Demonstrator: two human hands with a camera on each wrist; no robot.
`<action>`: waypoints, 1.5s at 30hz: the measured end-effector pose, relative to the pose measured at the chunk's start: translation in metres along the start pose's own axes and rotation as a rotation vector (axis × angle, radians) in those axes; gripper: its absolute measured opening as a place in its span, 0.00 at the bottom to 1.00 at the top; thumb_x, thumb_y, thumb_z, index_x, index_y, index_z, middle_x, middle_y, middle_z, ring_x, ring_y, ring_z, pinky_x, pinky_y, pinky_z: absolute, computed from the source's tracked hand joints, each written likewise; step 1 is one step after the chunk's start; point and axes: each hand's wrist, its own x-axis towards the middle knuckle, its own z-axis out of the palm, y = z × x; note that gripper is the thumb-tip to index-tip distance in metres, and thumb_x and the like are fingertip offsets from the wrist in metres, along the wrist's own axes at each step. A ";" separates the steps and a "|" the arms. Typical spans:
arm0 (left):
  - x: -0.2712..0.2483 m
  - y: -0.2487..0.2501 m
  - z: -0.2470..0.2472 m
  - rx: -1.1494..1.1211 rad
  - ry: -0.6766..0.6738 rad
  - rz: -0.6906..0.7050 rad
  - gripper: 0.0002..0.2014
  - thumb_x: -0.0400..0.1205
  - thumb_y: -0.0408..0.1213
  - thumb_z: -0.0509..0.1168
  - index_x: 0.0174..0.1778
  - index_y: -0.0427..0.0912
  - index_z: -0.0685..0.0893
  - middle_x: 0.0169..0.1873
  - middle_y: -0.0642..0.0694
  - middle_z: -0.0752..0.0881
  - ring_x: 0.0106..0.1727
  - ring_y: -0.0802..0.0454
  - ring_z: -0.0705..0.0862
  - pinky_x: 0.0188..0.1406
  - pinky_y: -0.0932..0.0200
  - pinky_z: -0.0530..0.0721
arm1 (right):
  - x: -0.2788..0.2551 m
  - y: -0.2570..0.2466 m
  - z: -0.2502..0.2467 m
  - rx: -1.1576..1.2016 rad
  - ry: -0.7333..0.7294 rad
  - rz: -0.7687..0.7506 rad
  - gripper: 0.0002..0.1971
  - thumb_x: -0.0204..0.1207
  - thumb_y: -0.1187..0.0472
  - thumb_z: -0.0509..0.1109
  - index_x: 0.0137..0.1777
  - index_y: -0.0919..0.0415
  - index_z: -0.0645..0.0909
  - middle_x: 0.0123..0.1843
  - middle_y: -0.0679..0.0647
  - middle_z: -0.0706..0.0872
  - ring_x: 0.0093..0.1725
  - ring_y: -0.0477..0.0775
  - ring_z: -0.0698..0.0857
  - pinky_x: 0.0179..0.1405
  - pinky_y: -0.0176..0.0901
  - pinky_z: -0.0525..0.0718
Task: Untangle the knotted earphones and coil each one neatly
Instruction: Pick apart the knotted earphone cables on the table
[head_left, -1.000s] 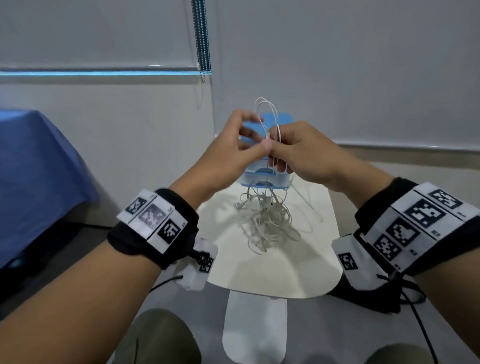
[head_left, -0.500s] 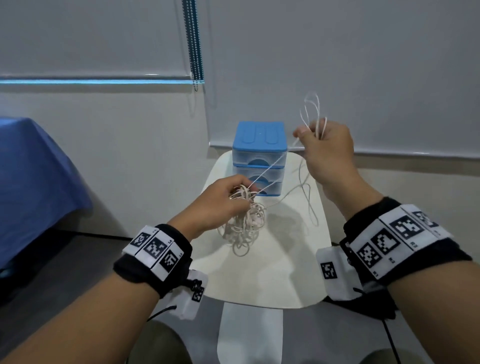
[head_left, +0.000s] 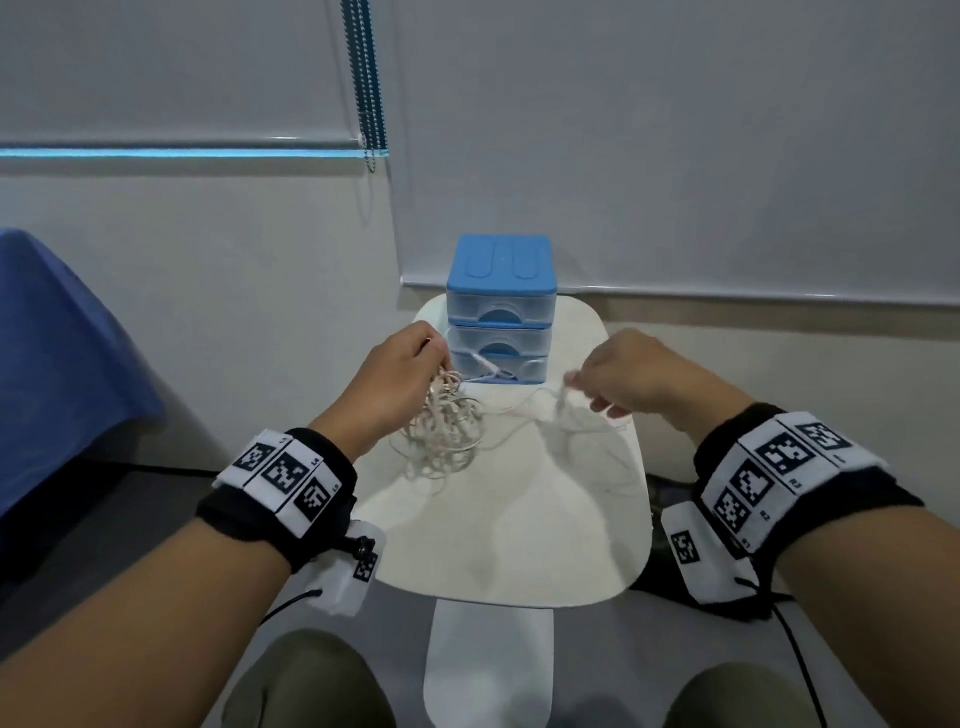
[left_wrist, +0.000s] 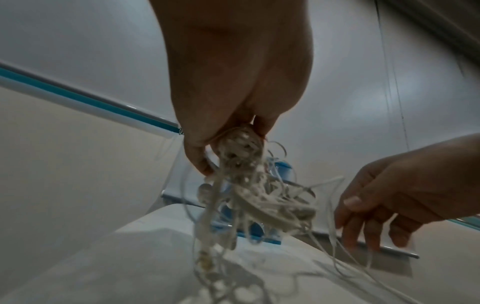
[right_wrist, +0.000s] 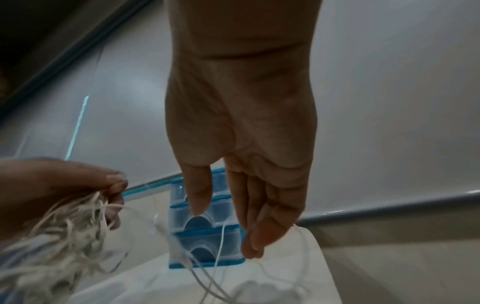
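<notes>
The right hand (head_left: 631, 376) has come down from its high pull — fingers now loose among slack white cable (head_left: 566, 415), nothing pinched. The left hand (head_left: 400, 376) grips the earphone tangle (head_left: 447, 431) above the small white table (head_left: 519, 545); one cable seems freed.

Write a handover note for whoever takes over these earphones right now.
Left hand grips the earphone tangle, lifted over the white table.
Right hand is open, fingers straight; one loose white cord hangs by them down to the table.
Blue drawer box stands at the table's far edge.
Done: one cord partly drawn out.
Left: free every cord, coil each; none coiled yet.
</notes>
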 end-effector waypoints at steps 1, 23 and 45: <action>0.001 0.002 0.000 0.022 0.009 0.012 0.12 0.89 0.42 0.56 0.45 0.43 0.82 0.45 0.42 0.91 0.32 0.49 0.79 0.31 0.51 0.77 | -0.003 -0.001 0.002 -0.098 -0.065 0.020 0.19 0.82 0.51 0.74 0.51 0.71 0.88 0.44 0.61 0.92 0.46 0.64 0.93 0.54 0.55 0.91; -0.002 -0.001 -0.011 -0.090 -0.043 0.029 0.14 0.90 0.44 0.60 0.40 0.52 0.85 0.37 0.46 0.85 0.29 0.47 0.69 0.24 0.59 0.64 | -0.009 0.030 -0.005 0.000 0.184 -0.052 0.09 0.83 0.60 0.72 0.44 0.64 0.87 0.39 0.57 0.92 0.28 0.42 0.85 0.25 0.29 0.75; -0.016 -0.025 0.010 0.330 -0.279 0.036 0.05 0.79 0.42 0.77 0.48 0.53 0.88 0.46 0.54 0.90 0.41 0.55 0.87 0.37 0.65 0.84 | -0.005 0.012 0.068 0.190 -0.195 -0.155 0.43 0.67 0.57 0.88 0.70 0.33 0.62 0.72 0.54 0.68 0.71 0.61 0.74 0.72 0.60 0.79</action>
